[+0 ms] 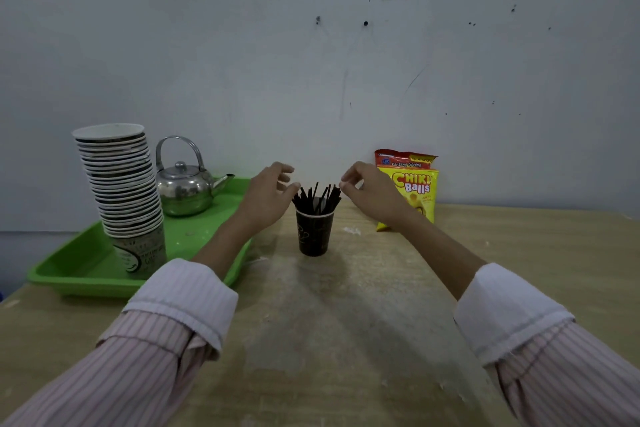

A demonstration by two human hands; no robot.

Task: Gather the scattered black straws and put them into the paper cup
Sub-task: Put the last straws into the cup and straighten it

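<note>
Our left hand [273, 191] hangs loose, fingers relaxed & apart, holding nothing, thumb tip just beside the straw tips. Our right hand [367, 191] has thumb & forefinger drawn close together right at the tips on the other side; we can't tell if they pinch a straw or only sit next to one. Btwn the two hands the black straws [317, 196] stand as a bunch in the paper cup [314, 236], which sits upright near the middle of the table [346, 322], toward the wall. We see no loose straws on the tabletop, so we judge the gathering done or v. nearly so. What's left is prob. just a last tidy of the bundle & pulling the hands away, though the bits of table under our sleeves are hidden. The straws are thin, dark, all approx alike, fanned out at uneven tilts w/ their tops well above the rim. The cup is dark w/ a faint printed motif. To our left there's a green tray [69, 270] carrying a tall leaning stack of cups [121, 184] & a shiny metal kettle [183, 187]. To our right a yellow snack bag [415, 194] stands against the wall, w/ an orange bag [405, 159] behind it.
</note>
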